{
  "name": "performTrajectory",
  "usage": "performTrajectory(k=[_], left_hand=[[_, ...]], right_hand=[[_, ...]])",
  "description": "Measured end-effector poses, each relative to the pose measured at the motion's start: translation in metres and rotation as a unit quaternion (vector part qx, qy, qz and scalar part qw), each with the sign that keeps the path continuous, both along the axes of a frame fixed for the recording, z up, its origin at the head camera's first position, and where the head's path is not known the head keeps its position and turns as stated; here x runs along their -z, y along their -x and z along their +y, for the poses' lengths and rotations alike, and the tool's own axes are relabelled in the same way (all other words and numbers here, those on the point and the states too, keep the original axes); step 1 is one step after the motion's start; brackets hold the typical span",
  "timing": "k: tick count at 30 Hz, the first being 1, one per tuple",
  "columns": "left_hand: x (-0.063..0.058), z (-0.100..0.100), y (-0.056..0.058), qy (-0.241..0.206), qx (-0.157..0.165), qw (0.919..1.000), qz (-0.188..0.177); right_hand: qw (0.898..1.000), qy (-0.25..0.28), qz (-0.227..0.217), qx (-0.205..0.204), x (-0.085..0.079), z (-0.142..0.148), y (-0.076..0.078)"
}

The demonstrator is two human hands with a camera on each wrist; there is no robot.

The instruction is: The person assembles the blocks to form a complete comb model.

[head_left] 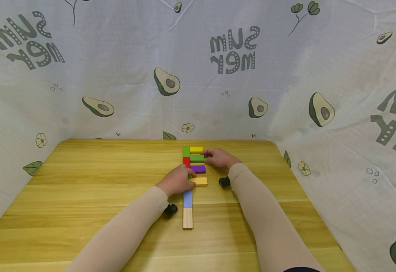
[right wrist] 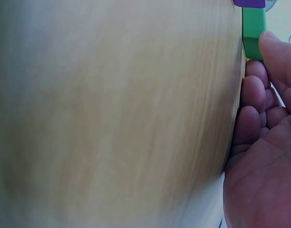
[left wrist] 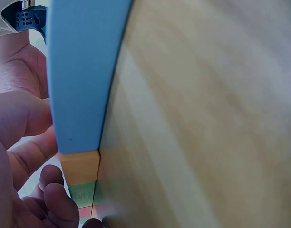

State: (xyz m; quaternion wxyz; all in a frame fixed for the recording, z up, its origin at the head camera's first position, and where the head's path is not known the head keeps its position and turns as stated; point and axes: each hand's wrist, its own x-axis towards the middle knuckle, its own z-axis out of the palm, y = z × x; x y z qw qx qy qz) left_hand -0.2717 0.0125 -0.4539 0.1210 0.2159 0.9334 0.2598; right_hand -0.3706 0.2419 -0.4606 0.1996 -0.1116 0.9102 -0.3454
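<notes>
My left hand (head_left: 177, 179) reaches over a straight column of coloured blocks. Its thumb and index finger pinch the left end of a light orange block (head_left: 201, 181) that juts right from the column. With thumb and fingertips, my right hand (head_left: 218, 157) grips the right end of a green block (head_left: 197, 159); the right wrist view shows the thumb at the green block's edge (right wrist: 252, 47). Between the hands lies a purple block (head_left: 198, 169), and a yellow block (head_left: 196, 150) lies at the far end. My left hand hides the column's middle in the head view.
The column runs toward me: green (head_left: 186, 152), red (head_left: 186, 161), a hidden stretch, a blue block (head_left: 187, 199), then a plain wood block (head_left: 187, 218). An orange block (left wrist: 80, 167) shows beyond the blue one. Printed cloth (head_left: 204, 109) walls the wooden table (head_left: 109, 181).
</notes>
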Motion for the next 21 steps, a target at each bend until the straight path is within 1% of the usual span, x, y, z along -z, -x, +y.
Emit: performTrajectory(k=[13, 21], left_hand=[[-0.002, -0.004, -0.002, -0.007, -0.001, 1.0, 0.003], [-0.004, -0.013, 0.0, -0.029, -0.013, 0.9994, 0.014]], right_hand=[[1.0, -0.01, 0.005, -0.007, 0.0, 0.0, 0.001], [1.0, -0.013, 0.013, -0.019, 0.0, 0.002, 0.001]])
